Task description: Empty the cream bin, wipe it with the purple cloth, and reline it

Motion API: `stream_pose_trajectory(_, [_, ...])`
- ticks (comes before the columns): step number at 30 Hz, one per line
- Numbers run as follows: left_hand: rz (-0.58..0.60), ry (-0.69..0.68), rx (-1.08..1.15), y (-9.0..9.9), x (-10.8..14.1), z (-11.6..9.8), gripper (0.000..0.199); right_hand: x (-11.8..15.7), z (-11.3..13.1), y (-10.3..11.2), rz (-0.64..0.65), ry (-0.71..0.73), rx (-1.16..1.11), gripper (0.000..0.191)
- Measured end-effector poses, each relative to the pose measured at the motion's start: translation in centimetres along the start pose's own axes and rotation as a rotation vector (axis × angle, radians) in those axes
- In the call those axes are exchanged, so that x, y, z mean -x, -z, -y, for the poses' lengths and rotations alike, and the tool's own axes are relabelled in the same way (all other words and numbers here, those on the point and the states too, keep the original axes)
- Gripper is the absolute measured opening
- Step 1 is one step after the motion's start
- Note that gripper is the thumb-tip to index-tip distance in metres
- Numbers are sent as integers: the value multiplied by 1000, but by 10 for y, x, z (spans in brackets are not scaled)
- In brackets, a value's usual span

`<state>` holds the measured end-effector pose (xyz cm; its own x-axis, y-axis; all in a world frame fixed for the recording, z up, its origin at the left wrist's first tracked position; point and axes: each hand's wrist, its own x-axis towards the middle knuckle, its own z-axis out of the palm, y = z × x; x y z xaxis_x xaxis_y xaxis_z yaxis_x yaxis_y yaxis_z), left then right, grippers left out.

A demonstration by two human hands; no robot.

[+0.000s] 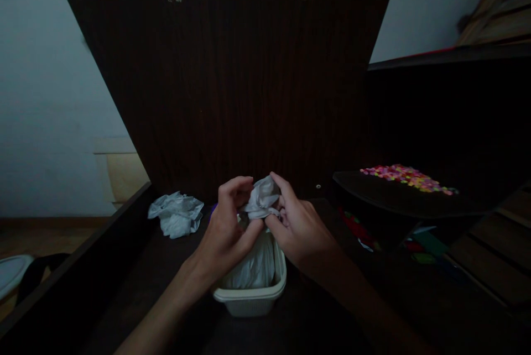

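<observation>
The person's left hand [224, 236] and right hand [305, 228] held a crumpled pale bag [263, 197] between them, above the rear part of a rectangular white plastic container [249, 295]. The left fingers were curled, partly closed against the bag's left side, with the thumb set below it. The right hand was also partly closed on the bag, its index finger extended up along the right edge and its thumb at the lower edge. In the dim light, the bag's material appeared to be thin plastic.

A whitish bag [255, 266] occupied the container, beneath the hands. A second crumpled bag [176, 215] lay to the left, apart from the container, on the same dark surface [128, 283]. A dark wood-grain panel [249, 78] stood behind. At right, a curved dark shelf [352, 184] carried small multicoloured pieces [409, 177].
</observation>
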<state>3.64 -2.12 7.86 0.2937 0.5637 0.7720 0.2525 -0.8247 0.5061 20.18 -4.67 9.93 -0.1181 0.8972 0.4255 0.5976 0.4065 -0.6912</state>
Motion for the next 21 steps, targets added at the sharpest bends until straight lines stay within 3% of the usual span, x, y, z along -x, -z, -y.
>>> stream_pose_trajectory(2, [-14, -15, 25, 0, -1, 1, 54, 0, 0, 2, 27, 63, 58, 10])
stream_pose_trajectory(3, [-26, -33, 34, 1, -2, 0, 51, -1, 0, 3, 37, 92, 77, 9])
stream_pose_trajectory(5, [-48, -92, 10, 3, -4, -1, 43, -1, 1, 5, 44, 125, 81, 17])
stream_pose_trajectory(11, [6, -176, -350, 12, -7, -5, 19, 0, 2, 6, -13, 174, 33, 17])
stream_pose_trajectory(21, [152, -32, -203, 19, -14, -7, 14, 0, -2, 0, -49, 245, -43, 18])
